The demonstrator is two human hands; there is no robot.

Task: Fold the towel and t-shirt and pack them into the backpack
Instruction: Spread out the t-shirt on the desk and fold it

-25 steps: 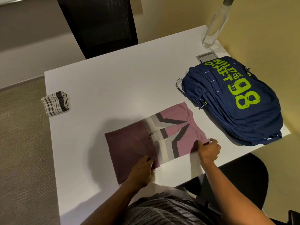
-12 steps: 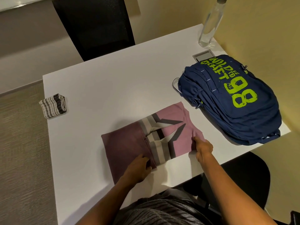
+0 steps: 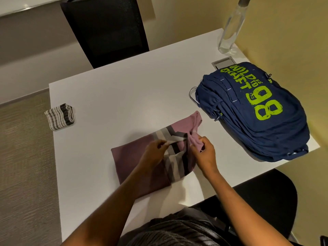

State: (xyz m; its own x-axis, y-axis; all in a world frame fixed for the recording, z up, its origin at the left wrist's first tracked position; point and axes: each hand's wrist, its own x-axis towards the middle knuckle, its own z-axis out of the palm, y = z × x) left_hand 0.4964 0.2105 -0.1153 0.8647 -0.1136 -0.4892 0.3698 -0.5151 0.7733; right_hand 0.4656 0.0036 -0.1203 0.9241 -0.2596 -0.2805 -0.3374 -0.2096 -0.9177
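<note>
1. The fingers (image 3: 161, 143) of the left hand (image 3: 153, 154) are curled and pinch a striped grey-and-white edge of the t-shirt (image 3: 127, 157), holding it a little above the layer beneath.
2. The right hand (image 3: 204, 154), just beside the left, pinches a bunched pink fold of the same t-shirt between thumb and fingers.
3. The t-shirt lies partly folded on the near middle of the white table (image 3: 124, 93). Its purple part lies flat to the left and its pink end reaches toward the backpack (image 3: 257, 121).
4. The striped towel (image 3: 59, 116) sits as 1 small folded bundle at the table's left edge, well apart from the t-shirt.
5. The navy backpack, printed with a green "98", lies flat on the table's right side, near the pink end but apart from it. Whether it is unzipped I cannot tell.
6. Farther out, a clear bottle (image 3: 230, 31) stands at the far right corner, with a grey hatch (image 3: 222, 62) between it and the backpack. A black chair (image 3: 106, 29) stands beyond the far edge.
</note>
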